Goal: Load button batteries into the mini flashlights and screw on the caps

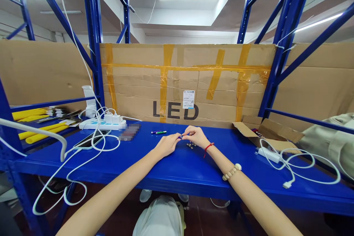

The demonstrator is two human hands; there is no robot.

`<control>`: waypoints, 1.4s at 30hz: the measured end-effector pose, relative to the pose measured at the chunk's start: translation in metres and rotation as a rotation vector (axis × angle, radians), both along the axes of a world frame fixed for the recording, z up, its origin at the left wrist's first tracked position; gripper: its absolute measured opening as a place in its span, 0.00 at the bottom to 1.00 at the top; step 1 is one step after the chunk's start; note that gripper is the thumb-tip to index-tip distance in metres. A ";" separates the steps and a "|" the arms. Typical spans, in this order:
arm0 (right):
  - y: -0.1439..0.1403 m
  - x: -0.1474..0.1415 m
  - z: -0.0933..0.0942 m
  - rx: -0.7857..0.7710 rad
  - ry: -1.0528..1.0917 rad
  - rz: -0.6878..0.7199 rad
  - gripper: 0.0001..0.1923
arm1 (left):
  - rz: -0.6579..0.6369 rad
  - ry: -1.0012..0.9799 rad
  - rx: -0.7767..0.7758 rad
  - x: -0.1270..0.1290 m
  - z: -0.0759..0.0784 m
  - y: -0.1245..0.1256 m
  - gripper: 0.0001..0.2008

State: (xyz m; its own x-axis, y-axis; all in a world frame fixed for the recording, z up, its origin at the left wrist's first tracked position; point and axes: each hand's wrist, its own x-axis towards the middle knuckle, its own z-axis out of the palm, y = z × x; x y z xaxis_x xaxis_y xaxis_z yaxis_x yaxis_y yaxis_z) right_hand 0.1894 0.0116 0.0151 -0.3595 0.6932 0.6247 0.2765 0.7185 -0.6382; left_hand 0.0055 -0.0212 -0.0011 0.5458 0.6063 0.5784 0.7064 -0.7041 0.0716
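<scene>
My left hand point(167, 144) and my right hand point(195, 136) meet above the middle of the blue shelf point(166, 171). Both are closed, fingertips pinched around a small dark, shiny piece point(180, 136) too tiny to name. A little heap of small metallic pieces point(191, 145) lies on the shelf, just below my right hand's fingers. Behind my left hand rest two slim pen-like sticks point(159, 132), one green and one dark purple. A red cord and a beaded bracelet circle my right wrist and forearm.
On the left stand a white power strip point(91, 124), tangled white cables point(103, 143) and yellow-handled tools point(47, 132). At right sit an open cardboard box point(272, 132) and a white adapter with cable point(269, 155). A taped cardboard panel point(132, 92) closes the back, between blue uprights.
</scene>
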 end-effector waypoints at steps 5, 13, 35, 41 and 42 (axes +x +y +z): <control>0.002 0.002 -0.004 -0.035 -0.032 0.040 0.25 | -0.020 0.005 0.020 0.000 -0.002 0.003 0.10; 0.001 0.001 -0.006 -0.072 -0.038 0.052 0.23 | -0.008 -0.016 0.056 -0.001 -0.005 0.006 0.11; -0.002 -0.003 -0.007 -0.150 -0.029 0.000 0.23 | 0.021 -0.004 0.100 -0.001 -0.005 0.007 0.12; -0.004 -0.005 -0.004 -0.151 -0.029 -0.018 0.21 | 0.034 -0.017 0.097 0.000 -0.005 0.007 0.13; -0.005 -0.005 -0.004 -0.153 -0.029 -0.020 0.21 | 0.040 -0.021 0.096 0.000 -0.005 0.007 0.13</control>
State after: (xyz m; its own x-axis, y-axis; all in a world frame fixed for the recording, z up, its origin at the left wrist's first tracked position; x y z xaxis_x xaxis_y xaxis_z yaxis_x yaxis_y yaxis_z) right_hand 0.1845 0.0070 0.0115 -0.3611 0.7867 0.5008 0.3101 0.6077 -0.7311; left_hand 0.0058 -0.0142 -0.0063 0.5093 0.5685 0.6461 0.7329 -0.6800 0.0207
